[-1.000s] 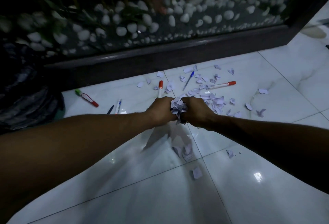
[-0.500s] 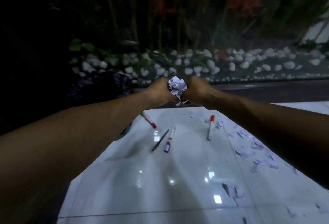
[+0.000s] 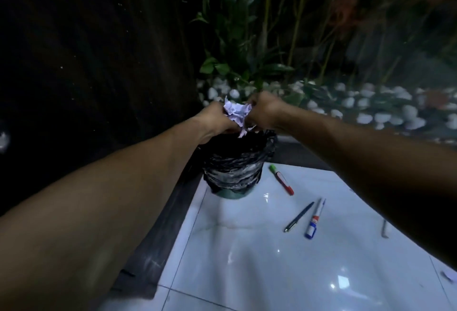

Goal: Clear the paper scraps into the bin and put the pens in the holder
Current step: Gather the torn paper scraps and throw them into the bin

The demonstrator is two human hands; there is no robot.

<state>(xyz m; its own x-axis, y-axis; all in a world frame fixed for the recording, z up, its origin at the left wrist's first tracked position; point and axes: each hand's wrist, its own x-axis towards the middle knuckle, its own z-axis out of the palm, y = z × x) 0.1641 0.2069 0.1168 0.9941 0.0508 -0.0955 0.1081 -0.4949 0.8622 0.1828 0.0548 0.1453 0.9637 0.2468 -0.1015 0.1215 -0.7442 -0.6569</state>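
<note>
Since the last frame I see both hands carried over the black-lined bin (image 3: 235, 162). Left hand (image 3: 215, 120) and right hand (image 3: 263, 110) clamp the paper scraps (image 3: 237, 111) between them, above its mouth. Glossy white floor tile (image 3: 259, 261); red-and-green marker (image 3: 282, 179), dark pen (image 3: 298, 216) and blue-capped marker (image 3: 314, 219) lie loose. Pebble bed (image 3: 385, 108) behind.

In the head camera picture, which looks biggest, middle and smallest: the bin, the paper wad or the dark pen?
1. bin, clearly the largest.
2. and 3. paper wad and dark pen: unsure. The pen is longer but thin and lies nearer the camera.
</note>
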